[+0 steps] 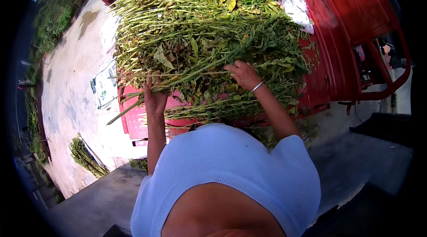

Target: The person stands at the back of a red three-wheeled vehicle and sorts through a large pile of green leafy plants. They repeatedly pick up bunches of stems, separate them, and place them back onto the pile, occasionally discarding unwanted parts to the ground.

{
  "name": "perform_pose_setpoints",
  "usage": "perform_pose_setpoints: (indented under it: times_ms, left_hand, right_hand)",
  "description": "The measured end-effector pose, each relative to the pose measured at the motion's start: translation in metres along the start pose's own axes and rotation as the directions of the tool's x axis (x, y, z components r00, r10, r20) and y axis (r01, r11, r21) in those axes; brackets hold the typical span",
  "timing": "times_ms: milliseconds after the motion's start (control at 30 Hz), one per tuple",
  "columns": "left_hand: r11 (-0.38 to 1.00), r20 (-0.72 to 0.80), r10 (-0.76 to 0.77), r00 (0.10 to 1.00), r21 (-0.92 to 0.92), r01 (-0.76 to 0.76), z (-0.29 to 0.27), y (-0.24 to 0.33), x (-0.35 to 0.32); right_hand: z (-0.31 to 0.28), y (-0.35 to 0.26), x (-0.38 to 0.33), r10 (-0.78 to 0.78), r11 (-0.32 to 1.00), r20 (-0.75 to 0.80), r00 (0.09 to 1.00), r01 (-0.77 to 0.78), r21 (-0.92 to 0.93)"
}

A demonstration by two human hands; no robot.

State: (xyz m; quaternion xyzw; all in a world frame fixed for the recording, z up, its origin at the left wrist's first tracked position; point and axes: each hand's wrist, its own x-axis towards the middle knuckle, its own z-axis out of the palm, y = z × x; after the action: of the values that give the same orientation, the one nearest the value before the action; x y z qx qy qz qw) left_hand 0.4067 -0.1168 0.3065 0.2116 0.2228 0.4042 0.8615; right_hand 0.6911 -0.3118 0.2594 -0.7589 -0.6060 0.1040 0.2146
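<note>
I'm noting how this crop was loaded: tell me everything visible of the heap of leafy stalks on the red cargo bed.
The heap of leafy stalks lies in loose layers across the red cargo bed. Its slim, yellow-green stems point mostly left, with the leafier parts toward the right. Leaves are mainly green, some yellow or brown and shrivelled. A crumpled white sack meets its upper right edge. On the near side, the left hand and right hand are at a few stalks; how firmly they grip is unclear.

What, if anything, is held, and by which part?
The left hand holds green stalks near their bare ends; the right hand is at one end of a thin pale stalk, grip unclear.
</note>
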Motion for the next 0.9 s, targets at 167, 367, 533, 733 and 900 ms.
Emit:
perform_pose_setpoints:
  times_ms: [167, 367, 533, 733, 900]
  left_hand:
    - [0.972, 0.413, 0.036, 0.91, 0.197, -0.128, -0.029, -0.004, -0.011]
    - [0.89, 0.573, 0.03, 0.819, 0.357, -0.283, -0.013, -0.002, -0.034]
    - [0.805, 0.686, -0.103, 0.72, 0.482, -0.344, 0.029, 0.003, -0.043]
    - [0.764, 0.774, -0.193, 0.604, 0.504, -0.402, 0.065, -0.002, -0.05]
    - [0.759, 0.771, -0.167, 0.614, 0.498, -0.42, 0.064, -0.003, -0.059]
  right_hand:
    - [0.023, 0.004, -0.001, 0.085, 0.996, 0.05, 0.995, -0.084, -0.021]
    - [-0.027, 0.03, -0.035, 0.537, 0.816, -0.016, 0.843, -0.515, 0.263]
    - [-0.078, 0.022, 0.026, 0.243, 0.966, -0.228, 0.943, -0.257, -0.034]
    - [-0.025, 0.041, 0.061, 0.291, 0.954, 0.548, 0.784, -0.278, -0.11]
    - [-0.017, 0.036, 0.053, 0.299, 0.954, 0.567, 0.768, -0.261, -0.148]
